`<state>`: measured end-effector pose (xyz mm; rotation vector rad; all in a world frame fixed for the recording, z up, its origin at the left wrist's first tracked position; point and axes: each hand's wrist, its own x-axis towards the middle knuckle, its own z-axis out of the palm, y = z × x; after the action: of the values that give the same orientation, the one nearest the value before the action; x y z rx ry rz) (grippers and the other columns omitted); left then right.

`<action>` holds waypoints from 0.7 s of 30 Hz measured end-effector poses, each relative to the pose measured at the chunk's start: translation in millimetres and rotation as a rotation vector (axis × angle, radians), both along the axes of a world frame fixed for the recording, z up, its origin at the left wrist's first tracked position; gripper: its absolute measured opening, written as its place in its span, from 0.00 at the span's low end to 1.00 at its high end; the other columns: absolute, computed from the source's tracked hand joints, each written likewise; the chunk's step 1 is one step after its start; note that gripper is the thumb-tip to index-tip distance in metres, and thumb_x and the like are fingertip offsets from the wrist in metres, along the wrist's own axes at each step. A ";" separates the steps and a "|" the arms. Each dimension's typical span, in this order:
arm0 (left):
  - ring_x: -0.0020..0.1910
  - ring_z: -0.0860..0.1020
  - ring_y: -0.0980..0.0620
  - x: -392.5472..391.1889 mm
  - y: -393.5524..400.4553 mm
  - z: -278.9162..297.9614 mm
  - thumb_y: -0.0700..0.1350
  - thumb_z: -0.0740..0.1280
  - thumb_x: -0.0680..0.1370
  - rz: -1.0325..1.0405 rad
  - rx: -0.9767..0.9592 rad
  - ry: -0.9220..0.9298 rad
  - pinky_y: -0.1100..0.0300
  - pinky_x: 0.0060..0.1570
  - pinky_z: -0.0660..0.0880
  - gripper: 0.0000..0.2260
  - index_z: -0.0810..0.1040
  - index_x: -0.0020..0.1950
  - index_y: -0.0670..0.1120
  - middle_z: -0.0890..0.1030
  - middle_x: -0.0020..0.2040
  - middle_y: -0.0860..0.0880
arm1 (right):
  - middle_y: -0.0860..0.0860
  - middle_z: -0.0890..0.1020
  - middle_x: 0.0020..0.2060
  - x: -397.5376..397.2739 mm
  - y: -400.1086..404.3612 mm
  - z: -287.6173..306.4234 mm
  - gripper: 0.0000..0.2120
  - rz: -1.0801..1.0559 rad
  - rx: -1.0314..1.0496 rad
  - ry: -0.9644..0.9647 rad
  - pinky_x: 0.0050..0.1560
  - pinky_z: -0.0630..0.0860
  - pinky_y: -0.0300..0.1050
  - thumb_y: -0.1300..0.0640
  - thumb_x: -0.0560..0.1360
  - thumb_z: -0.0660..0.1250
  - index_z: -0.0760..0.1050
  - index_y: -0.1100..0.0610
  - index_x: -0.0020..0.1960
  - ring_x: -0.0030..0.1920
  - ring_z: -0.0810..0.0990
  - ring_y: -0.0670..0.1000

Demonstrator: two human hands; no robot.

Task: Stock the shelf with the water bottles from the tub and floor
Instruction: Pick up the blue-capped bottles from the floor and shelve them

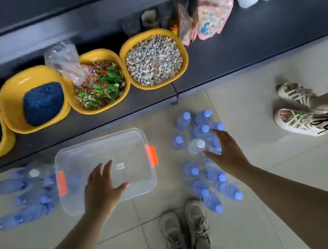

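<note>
Left hand [102,188] spread wide, fingers straight, above the clear plastic tub [105,169] with orange latches; holding nothing. Right hand [226,153] likewise spread, over upright blue-capped water bottles [205,130], caps up, beside one white-capped bottle [197,145]. Left of the tub, more bottles [24,197] lying flat, long axes roughly sideways. Beyond both hands, yellow bowl of pebbles [153,59] on the dark shelf [254,42].

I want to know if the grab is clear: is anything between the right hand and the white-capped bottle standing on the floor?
Nothing visible. The right hand hovers open right beside the white-capped bottle, with only blue-capped bottles standing around it.
</note>
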<state>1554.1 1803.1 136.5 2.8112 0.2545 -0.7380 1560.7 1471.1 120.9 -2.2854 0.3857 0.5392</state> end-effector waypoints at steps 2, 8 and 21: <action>0.71 0.64 0.41 -2.1 -2.3 -34.8 0.57 0.71 0.70 -0.006 0.007 0.021 0.46 0.66 0.67 0.38 0.60 0.74 0.46 0.64 0.73 0.42 | 0.48 0.67 0.69 -5.0 -0.5 -36.8 0.33 -0.001 0.012 0.017 0.59 0.62 0.40 0.51 0.72 0.71 0.61 0.52 0.73 0.68 0.66 0.50; 0.71 0.64 0.41 -0.4 -6.8 -130.8 0.58 0.71 0.70 0.071 0.008 0.016 0.44 0.65 0.68 0.38 0.59 0.74 0.47 0.65 0.72 0.42 | 0.48 0.68 0.66 -3.6 9.4 -139.2 0.33 -0.244 0.095 0.062 0.57 0.66 0.42 0.51 0.71 0.72 0.61 0.49 0.71 0.60 0.69 0.46; 0.72 0.62 0.43 -8.7 4.2 -225.1 0.55 0.73 0.70 0.211 -0.114 -0.012 0.47 0.68 0.64 0.41 0.56 0.76 0.47 0.63 0.73 0.44 | 0.46 0.78 0.54 15.4 21.1 -270.6 0.23 -0.598 0.146 -0.003 0.60 0.74 0.56 0.56 0.67 0.74 0.73 0.45 0.59 0.56 0.77 0.53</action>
<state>1545.4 1807.3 -88.6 2.6285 0.4828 -0.6658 1576.1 1492.3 -149.7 -1.8998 0.9522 0.2455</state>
